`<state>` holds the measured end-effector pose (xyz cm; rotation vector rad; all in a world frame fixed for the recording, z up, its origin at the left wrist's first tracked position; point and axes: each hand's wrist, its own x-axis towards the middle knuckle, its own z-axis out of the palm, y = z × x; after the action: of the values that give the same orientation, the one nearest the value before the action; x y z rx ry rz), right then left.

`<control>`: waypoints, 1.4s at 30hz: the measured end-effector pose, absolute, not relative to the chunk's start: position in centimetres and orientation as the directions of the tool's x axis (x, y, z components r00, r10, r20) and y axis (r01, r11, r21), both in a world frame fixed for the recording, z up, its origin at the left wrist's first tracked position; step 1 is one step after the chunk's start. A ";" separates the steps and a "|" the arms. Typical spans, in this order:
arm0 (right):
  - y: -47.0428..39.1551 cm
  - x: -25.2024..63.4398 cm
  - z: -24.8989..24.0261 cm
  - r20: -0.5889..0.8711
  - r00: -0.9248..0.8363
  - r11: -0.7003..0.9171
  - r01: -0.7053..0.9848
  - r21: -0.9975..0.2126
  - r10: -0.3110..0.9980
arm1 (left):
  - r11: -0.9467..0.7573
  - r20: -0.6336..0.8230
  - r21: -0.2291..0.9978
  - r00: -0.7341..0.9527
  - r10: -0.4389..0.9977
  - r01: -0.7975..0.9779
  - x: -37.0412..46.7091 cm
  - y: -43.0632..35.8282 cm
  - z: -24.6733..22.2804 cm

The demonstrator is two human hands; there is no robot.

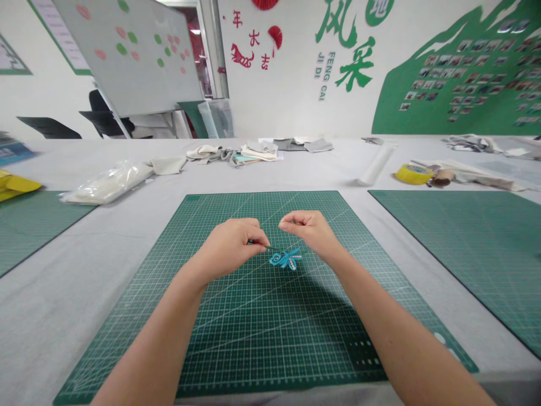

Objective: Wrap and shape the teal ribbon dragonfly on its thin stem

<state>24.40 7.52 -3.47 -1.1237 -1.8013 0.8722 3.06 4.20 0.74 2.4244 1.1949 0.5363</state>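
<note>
Just above the green cutting mat [236,338], my left hand [234,245] pinches a thin dark cord or stem [273,248]. This runs rightward to a small turquoise looped ornament [286,259] with pale striped petal-like parts. Whether the ornament rests on the mat or hangs over it I cannot tell. My right hand [310,228] is up to the right of the ornament, apart from it, with thumb and forefinger pressed together. Anything between those fingertips is too fine to make out.
Other cutting mats lie at the left [38,225] and right [473,237]. Behind are a clear plastic bag [112,183], cloth pieces [257,151], a white roll [376,163] and yellow tape [414,173]. A whiteboard [139,67] stands beyond the table.
</note>
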 end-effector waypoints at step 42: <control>4.7 21.1 -3.8 0.367 -0.332 0.473 0.339 -0.813 0.869 | -0.103 0.114 0.980 -0.055 0.992 0.168 3.3 5.1 0.4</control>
<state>21.10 4.69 -3.83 -1.0096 -1.8867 0.8015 3.30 5.14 0.43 1.3825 1.3262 1.2561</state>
